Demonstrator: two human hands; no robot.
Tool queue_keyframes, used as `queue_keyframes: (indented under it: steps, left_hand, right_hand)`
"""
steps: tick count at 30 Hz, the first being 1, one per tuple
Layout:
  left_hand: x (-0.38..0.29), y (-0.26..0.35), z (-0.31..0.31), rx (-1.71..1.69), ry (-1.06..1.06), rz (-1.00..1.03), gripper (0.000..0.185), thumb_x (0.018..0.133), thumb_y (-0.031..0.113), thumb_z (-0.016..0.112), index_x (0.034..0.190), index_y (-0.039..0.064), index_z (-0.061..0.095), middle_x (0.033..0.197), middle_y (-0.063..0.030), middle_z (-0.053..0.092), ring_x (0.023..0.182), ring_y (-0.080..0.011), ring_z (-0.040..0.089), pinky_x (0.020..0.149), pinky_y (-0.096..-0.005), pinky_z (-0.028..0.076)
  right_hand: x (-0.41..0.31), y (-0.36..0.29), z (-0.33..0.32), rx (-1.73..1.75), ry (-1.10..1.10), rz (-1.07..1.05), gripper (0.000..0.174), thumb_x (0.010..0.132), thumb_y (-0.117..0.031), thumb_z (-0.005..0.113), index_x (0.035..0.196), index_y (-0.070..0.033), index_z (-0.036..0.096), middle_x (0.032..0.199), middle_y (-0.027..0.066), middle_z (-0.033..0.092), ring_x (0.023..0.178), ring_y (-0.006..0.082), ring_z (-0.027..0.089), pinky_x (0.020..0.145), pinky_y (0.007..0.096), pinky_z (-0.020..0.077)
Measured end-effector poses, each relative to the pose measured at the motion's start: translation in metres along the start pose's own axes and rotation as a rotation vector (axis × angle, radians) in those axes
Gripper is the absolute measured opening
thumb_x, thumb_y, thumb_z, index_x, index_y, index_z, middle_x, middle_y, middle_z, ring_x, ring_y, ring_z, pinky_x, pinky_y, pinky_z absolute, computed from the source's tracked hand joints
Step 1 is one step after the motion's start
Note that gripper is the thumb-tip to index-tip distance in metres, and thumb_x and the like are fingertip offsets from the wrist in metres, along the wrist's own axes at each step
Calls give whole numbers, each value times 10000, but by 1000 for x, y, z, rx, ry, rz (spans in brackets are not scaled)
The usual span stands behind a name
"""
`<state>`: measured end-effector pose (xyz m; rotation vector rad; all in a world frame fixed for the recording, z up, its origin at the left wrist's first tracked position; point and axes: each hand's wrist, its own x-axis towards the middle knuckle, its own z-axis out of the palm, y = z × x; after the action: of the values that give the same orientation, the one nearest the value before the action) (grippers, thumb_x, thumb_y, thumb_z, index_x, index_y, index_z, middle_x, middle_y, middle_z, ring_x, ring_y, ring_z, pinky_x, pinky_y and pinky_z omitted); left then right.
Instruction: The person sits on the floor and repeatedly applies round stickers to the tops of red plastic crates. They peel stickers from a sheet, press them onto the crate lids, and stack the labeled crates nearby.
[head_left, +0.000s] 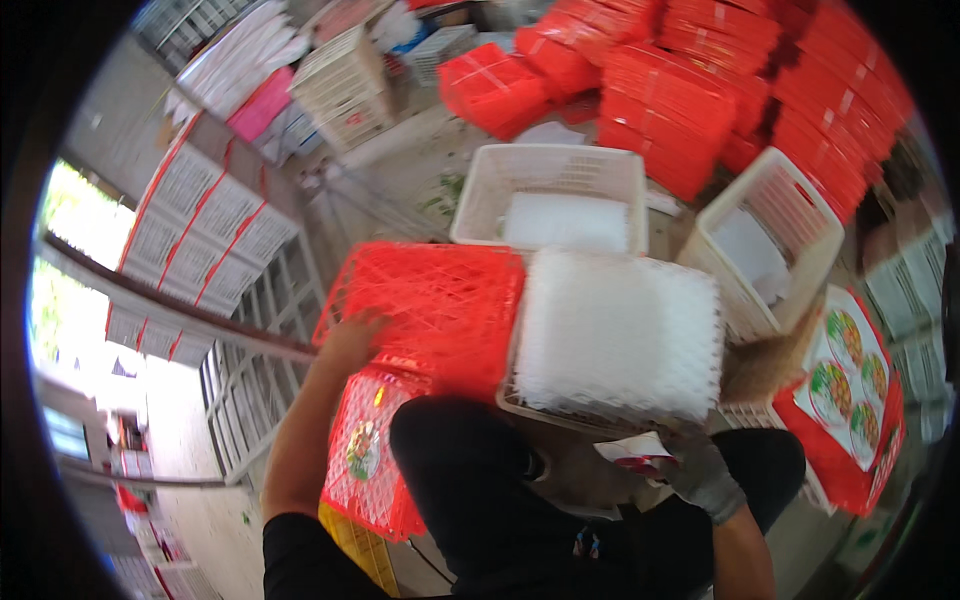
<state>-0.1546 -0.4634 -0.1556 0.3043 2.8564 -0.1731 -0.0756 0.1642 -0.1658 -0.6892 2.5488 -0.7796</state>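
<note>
My left hand, bare and blurred, reaches to the left part of a red plastic mesh stack. Its fingertips are indistinct against the mesh, so I cannot tell whether they grip it. Beside that stack, a thick pile of white mesh sheets rests on a pale plastic crate. My right hand wears a grey glove and holds a folded white-and-red piece of printed material just below the pile's near edge. Nearer my left leg lies another red mesh piece with a food picture on it.
Two cream plastic crates with white sheets inside stand beyond the piles. Bundled red mesh is heaped at the back right. Printed cartons are stacked left, behind a metal rail. Food-printed sheets lie at right.
</note>
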Motion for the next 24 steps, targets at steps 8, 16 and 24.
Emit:
queue_keyframes:
  steps: [8, 16, 24]
  left_hand:
    - [29, 219, -128, -64, 353, 252, 678, 775, 298, 872, 1390, 164, 620, 1395, -171, 556, 1229, -373, 598, 1010, -487, 525]
    - [82, 401, -45, -95, 235, 438, 709, 753, 335, 893, 1391, 197, 616, 1329, -156, 562, 1188, -352, 583, 937, -480, 539]
    - [78, 403, -2, -35, 201, 385, 678, 754, 369, 886, 1357, 218, 615, 1249, -130, 533, 1138, -340, 585, 894, -463, 564]
  right_hand:
    - [3, -16, 38, -1, -103, -58, 349, 931, -250, 659, 1228, -72, 704, 1292, 166, 665, 1254, 362, 610, 1070, 473, 491]
    - [-21, 1, 29, -8, -231, -119, 340, 924, -273, 679, 1182, -55, 712, 1192, 202, 698, 1103, 364, 690, 960, 497, 551]
    - [-21, -2, 2, 14, -363, 9, 486, 968, -275, 659, 1417, -98, 599, 1298, 222, 676, 1131, 403, 673, 965, 510, 550]
